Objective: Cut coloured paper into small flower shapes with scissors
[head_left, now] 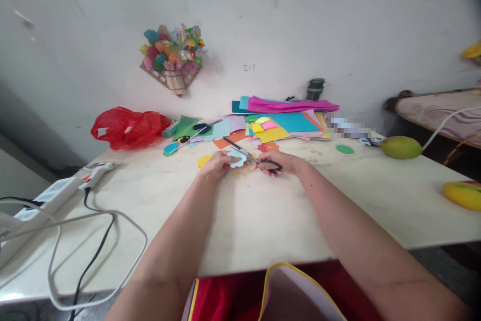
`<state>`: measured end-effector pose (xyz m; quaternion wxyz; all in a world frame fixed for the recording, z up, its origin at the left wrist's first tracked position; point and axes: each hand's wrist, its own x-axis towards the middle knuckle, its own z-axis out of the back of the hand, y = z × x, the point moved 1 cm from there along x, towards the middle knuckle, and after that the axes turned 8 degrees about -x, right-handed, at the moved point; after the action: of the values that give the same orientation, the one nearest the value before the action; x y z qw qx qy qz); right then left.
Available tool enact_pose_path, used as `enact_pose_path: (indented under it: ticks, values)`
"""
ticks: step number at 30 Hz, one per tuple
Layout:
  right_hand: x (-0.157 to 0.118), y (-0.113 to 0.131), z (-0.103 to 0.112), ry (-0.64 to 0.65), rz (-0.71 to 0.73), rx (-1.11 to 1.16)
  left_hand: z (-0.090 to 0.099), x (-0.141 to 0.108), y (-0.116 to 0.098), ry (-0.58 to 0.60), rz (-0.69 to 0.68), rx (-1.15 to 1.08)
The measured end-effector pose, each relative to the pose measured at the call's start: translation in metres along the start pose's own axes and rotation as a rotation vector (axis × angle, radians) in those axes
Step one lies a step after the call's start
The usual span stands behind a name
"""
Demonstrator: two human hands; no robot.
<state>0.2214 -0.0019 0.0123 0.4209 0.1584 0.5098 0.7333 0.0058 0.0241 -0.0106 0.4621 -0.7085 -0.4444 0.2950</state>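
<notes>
My left hand (218, 164) pinches a light blue paper flower (237, 158) with a scalloped edge, over the middle of the table. Black-handled scissors (270, 163) are in my right hand (282, 162), with the fingers through the handles. Their blades lie at the right edge of the paper flower. A yellow paper piece (204, 161) shows just left of my left hand. Beyond my right hand lies an orange-red paper flower (268, 146). Small yellow scraps (240, 176) are scattered on the table beneath the flower.
Coloured paper sheets (293, 123) are piled at the back, with a second pair of scissors (205, 127) to their left. A red plastic bag (130, 128) is at the back left. A power strip (48, 198), glue gun (96, 175) and loose cables occupy the left. Mangoes (401, 147) lie right.
</notes>
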Motion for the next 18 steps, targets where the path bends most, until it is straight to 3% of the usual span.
enact_pose_path:
  ticks: [18]
  values:
    - [-0.005, 0.0085, 0.0014, -0.091, 0.089, -0.215, -0.0032, -0.0037, -0.0021, 0.014, 0.004, 0.027]
